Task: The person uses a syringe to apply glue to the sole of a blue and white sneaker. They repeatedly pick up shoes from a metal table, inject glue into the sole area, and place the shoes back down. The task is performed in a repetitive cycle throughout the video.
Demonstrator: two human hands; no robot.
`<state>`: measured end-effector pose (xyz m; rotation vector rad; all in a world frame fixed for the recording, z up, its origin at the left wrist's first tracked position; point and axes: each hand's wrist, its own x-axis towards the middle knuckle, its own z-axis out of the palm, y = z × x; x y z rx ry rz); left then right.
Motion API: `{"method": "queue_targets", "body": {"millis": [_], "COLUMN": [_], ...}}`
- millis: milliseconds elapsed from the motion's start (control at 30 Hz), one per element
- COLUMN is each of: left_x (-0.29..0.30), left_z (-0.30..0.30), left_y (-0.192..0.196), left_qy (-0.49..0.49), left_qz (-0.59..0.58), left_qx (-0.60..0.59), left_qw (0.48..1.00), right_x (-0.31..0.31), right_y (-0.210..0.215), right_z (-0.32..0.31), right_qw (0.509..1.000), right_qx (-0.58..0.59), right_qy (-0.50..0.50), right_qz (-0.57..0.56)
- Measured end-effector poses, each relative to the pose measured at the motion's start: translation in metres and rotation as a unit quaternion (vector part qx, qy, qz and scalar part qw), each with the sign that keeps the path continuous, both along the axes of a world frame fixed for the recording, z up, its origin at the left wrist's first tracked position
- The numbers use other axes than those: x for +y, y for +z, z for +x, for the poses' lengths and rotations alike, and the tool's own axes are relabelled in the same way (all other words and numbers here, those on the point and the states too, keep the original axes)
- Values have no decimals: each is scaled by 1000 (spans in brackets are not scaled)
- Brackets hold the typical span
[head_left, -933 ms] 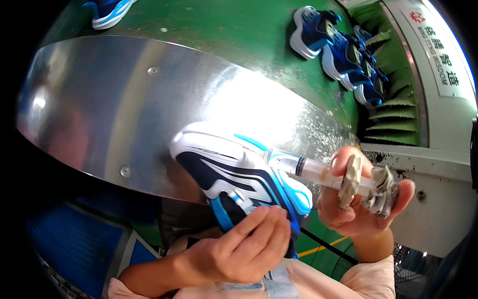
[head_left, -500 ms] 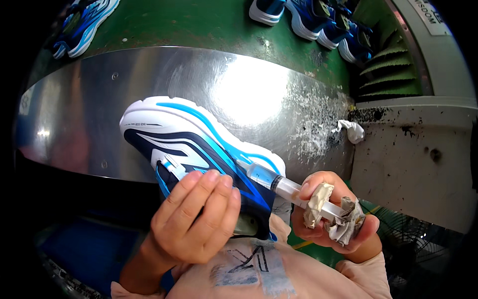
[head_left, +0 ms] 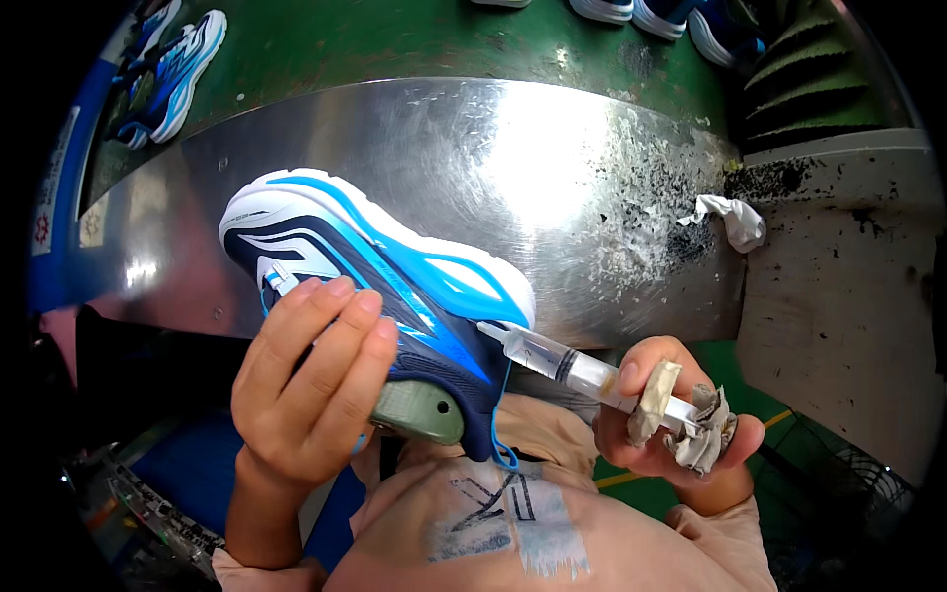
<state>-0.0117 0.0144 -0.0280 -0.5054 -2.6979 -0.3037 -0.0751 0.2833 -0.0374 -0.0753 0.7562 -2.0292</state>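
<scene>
A blue, navy and white running shoe (head_left: 380, 259) lies tilted on its side over the near edge of the metal plate, sole facing away and toe to the left. A green last (head_left: 424, 410) fills its opening, and a light blue lace loop (head_left: 506, 460) hangs by the heel. My left hand (head_left: 311, 380) is closed on the shoe's upper near the laces; its thumb is hidden. A clear syringe (head_left: 536, 351) rests in my right hand (head_left: 641, 459), its nozzle at the seam between upper and sole near the heel. Crumpled wrapping covers its flange and plunger end.
The shiny metal plate (head_left: 326, 128) slopes ahead, its right end stained with white residue. Crumpled white tissue (head_left: 735, 222) lies there beside a grey machine panel (head_left: 838, 296). Other shoes (head_left: 178, 84) stand on the green belt (head_left: 395, 44) beyond, near dark green curtain strips (head_left: 819, 74).
The shoe and my left hand have shifted left, and the green last shows more. The syringe nozzle now sits closer to the heel end. The whole view has shifted too.
</scene>
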Motion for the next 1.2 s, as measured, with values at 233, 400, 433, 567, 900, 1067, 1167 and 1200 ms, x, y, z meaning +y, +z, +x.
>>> {"method": "queue_targets", "body": {"millis": [233,400,433,567,900,1067,1167,1200], "left_x": [4,8,8,8,25,62,77,82], "left_z": [-20,-33,-36,-55,-93,-74,-67,-66], "left_y": [16,23,23,26,37,39,34,32], "left_qy": [-13,-25,-25,-57,-164,-6,47,63], "left_qz": [-29,-50,-53,-74,-178,-112,-70,-60], "left_qx": [-76,-110,-116,-126,-165,-212,-192,-188], "left_qw": [997,992,992,988,956,971,978,978], "right_x": [17,24,23,22,19,25,19,17], "right_y": [-21,-29,-31,-40,-45,-43,-31,-28], "right_z": [-12,-9,-6,4,13,16,18,20], "right_qw": [999,998,999,999,991,985,978,975], "right_qx": [-37,-53,-52,-15,20,20,-3,-12], "right_qy": [31,26,12,-40,-129,-172,-210,-224], "right_qz": [26,16,7,-17,-14,-24,1,9]}}
